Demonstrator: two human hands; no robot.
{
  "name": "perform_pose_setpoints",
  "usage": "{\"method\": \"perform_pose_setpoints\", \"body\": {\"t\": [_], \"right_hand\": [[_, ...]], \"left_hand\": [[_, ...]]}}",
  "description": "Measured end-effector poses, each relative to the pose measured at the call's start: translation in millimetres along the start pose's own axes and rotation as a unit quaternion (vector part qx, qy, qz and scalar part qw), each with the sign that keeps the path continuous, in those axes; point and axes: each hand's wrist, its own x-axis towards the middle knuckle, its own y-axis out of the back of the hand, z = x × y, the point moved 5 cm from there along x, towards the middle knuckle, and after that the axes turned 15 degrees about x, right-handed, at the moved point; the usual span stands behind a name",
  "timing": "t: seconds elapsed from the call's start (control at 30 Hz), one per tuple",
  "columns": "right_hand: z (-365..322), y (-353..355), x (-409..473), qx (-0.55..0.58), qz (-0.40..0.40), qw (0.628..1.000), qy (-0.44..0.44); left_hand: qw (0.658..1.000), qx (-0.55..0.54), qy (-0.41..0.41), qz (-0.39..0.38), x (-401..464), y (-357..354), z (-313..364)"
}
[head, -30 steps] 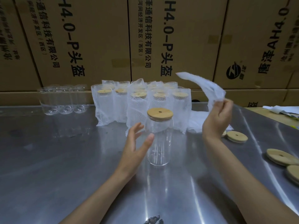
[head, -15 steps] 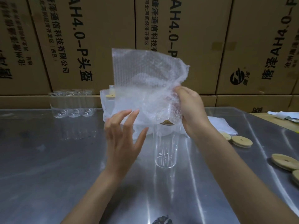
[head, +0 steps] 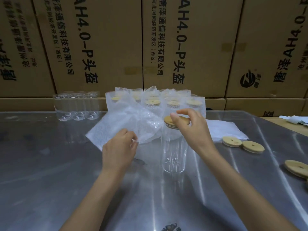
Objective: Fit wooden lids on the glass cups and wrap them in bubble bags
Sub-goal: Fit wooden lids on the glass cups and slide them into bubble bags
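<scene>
Steel table point(head: 50, 164) before cartons: mid-table lidded cup point(head: 174, 152), fragile and slick, best gripped round the body; left hand point(head: 119, 150) pinching limp, light bag point(head: 133, 125); right hand point(head: 190, 125) curled over lid point(head: 168, 120).

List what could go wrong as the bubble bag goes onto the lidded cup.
1. The tall glass cup stands free on slick metal; only the right hand touches its wooden lid, so a sideways tug may tip it.
2. The left hand pinches just one edge of the bubble bag, whose mouth may snag the lid.
</scene>
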Motion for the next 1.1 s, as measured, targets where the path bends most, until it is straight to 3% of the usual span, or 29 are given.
{"method": "perform_pose_setpoints", "body": {"t": [0.27, 0.47, 0.63, 0.7, 0.77, 0.8, 0.83, 0.93, 1.03, 1.1], "right_hand": [[15.4, 2.5, -13.5, 0.024, -0.054, 0.998, -0.017], [24.1, 9.1, -11.7, 0.068, -0.018, 0.997, -0.017], [31.1, 16.2, -10.9, 0.090, 0.019, 0.995, -0.021], [33.4, 18.6, -10.8, 0.098, 0.033, 0.994, -0.026], [35.0, 20.7, -10.9, 0.103, 0.045, 0.993, -0.032], [35.8, 21.7, -10.7, 0.106, 0.052, 0.992, -0.035], [36.5, 22.6, -10.8, 0.109, 0.058, 0.992, -0.038], [37.8, 24.6, -10.4, 0.119, 0.073, 0.989, -0.045], [38.9, 26.4, -10.9, 0.130, 0.082, 0.987, -0.051], [40.9, 27.8, -10.8, 0.139, 0.089, 0.985, -0.057]], "left_hand": [[0.989, 0.005, 0.041, -0.140, -5.0, -26.0, -7.8], [0.985, -0.024, 0.053, -0.161, -8.2, -31.4, -8.8], [0.970, -0.120, 0.087, -0.195, -9.8, -40.5, -11.8], [0.936, -0.227, 0.133, -0.234, -8.8, -45.4, -11.1], [0.866, -0.364, 0.175, -0.295, -8.1, -48.1, -5.2], [0.850, -0.388, 0.163, -0.316, -7.2, -47.8, -2.3], [0.856, -0.380, 0.131, -0.326, -5.7, -47.1, -1.6], [0.914, -0.252, 0.005, -0.317, -3.4, -47.3, -11.7], [0.906, -0.133, -0.083, -0.394, -12.1, -56.0, -20.2], [0.898, -0.093, -0.090, -0.422, -14.9, -58.6, -24.6]]}}
